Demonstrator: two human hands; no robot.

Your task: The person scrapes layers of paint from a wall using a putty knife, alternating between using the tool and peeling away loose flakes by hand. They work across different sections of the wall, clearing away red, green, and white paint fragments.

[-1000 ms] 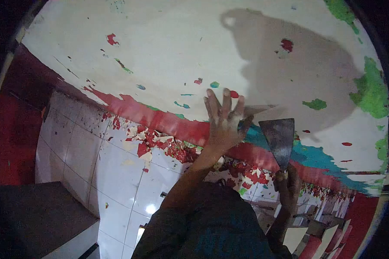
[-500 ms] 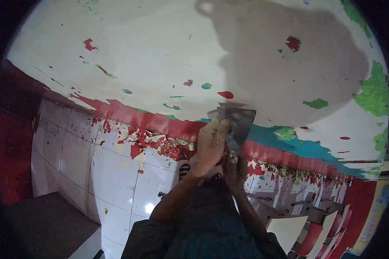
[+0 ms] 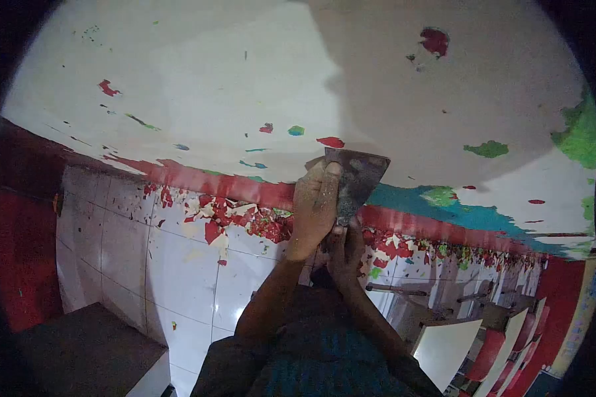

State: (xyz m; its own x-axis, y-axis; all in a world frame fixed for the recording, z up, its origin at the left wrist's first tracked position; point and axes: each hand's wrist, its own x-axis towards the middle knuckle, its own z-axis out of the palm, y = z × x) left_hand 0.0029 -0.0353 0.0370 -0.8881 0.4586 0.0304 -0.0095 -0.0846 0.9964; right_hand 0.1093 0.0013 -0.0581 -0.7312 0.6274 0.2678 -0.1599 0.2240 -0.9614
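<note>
A wide metal putty knife (image 3: 363, 177) is held in both hands against the wall (image 3: 245, 86), its broad edge just below a small red patch (image 3: 330, 141) of exposed paint. My left hand (image 3: 314, 205) is closed around the left side of the blade, thumb flat on its face. Lower down, my right hand (image 3: 346, 255) wraps the handle end, which is mostly hidden by the fingers. Around the blade the white coat is peeled off, baring a teal strip (image 3: 470, 212) and a red band (image 3: 232, 186).
Red and cream paint flakes (image 3: 245, 221) are strewn on the white floor tiles (image 3: 185, 264) along the wall's foot. A dark-topped box-like piece of furniture (image 3: 93, 344) stands at lower left. Chairs with red seats (image 3: 487, 354) and white panels stand at lower right.
The camera view has shifted a little. The putty knife's edge sits slightly nearer the red patch, and my right hand has moved left and up with the handle. Both hands keep their hold.
</note>
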